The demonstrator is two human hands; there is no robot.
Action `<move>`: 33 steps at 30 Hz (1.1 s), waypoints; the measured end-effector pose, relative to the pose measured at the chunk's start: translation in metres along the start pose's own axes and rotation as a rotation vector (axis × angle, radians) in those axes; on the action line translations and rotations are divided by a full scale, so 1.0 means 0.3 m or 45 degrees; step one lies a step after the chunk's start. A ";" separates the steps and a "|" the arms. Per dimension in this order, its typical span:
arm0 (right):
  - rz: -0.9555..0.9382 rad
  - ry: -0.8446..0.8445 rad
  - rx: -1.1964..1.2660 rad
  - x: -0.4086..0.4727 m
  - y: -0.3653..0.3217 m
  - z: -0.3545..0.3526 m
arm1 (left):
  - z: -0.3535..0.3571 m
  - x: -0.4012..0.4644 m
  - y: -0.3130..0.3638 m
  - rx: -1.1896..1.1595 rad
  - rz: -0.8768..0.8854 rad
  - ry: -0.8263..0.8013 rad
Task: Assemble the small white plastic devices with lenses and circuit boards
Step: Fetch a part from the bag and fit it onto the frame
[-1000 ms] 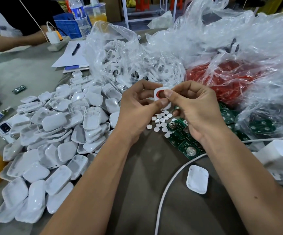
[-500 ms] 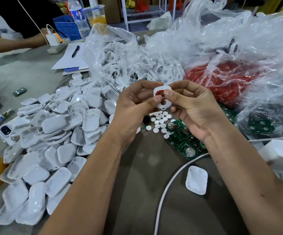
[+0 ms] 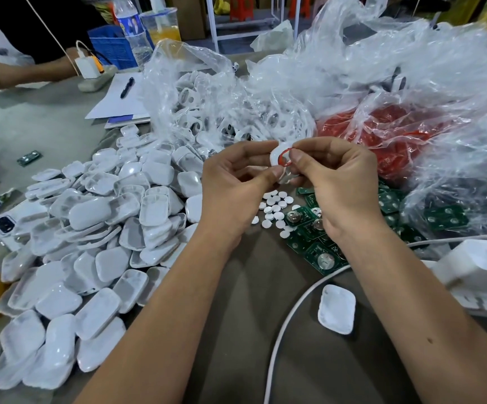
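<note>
Nearest the camera, a single white shell [image 3: 336, 309] lies alone on the grey table [image 3: 309, 368], on the right, beside a white cable [image 3: 283, 325]. Farther in, green circuit boards [image 3: 318, 240] and small white discs [image 3: 275, 204] lie directly below the hands, closer to the right wrist than to the left. Above them, both hands meet at centre, holding a white housing [image 3: 277, 158] clear of the table. Left hand [image 3: 236, 182]: fingers curled, thumb and forefinger pinching the housing's left and lower edge. Right hand [image 3: 335, 185]: fingers curled, fingertips pinching a red ring [image 3: 284, 156] at the housing's round opening. The ring lies flat against the housing face, at the right fingertips; seating it is judged to be the right hand's work, pressing leftward against the left hand's hold. Whether the ring is fully seated cannot be told. Far right, bagged red parts [image 3: 388, 141]; far centre, bagged white housings [image 3: 207, 112]; left, a heap of white shells [image 3: 90, 243]
</note>
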State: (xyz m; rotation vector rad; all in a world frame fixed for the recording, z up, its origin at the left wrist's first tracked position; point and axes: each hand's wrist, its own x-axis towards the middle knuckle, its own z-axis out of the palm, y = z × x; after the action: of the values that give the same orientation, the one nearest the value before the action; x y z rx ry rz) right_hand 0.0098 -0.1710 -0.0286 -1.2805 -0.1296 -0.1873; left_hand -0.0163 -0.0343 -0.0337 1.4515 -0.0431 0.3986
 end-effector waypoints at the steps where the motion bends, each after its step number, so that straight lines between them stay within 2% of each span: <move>1: -0.011 -0.002 0.005 0.000 -0.002 0.001 | -0.001 0.000 0.000 -0.043 -0.029 -0.001; 6: -0.096 -0.013 -0.046 -0.005 -0.006 0.004 | -0.012 0.003 0.003 -0.255 -0.185 -0.030; 10: -0.113 -0.038 -0.098 -0.006 -0.006 0.003 | -0.015 0.004 0.001 -0.225 -0.163 -0.042; 16: -0.011 -0.073 -0.021 0.000 -0.013 0.000 | -0.031 0.010 0.007 -0.224 -0.157 -0.111; 26: -0.092 -0.074 -0.158 -0.005 -0.009 -0.002 | -0.025 0.005 0.009 -0.192 -0.134 -0.122; 33: 0.026 -0.064 -0.022 -0.002 -0.011 0.001 | -0.031 0.007 0.009 -0.167 -0.112 -0.158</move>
State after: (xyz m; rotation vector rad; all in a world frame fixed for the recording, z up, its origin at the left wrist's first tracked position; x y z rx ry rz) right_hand 0.0086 -0.1717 -0.0256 -1.3037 -0.1586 -0.1391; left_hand -0.0171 -0.0247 -0.0317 1.3419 -0.1030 0.2296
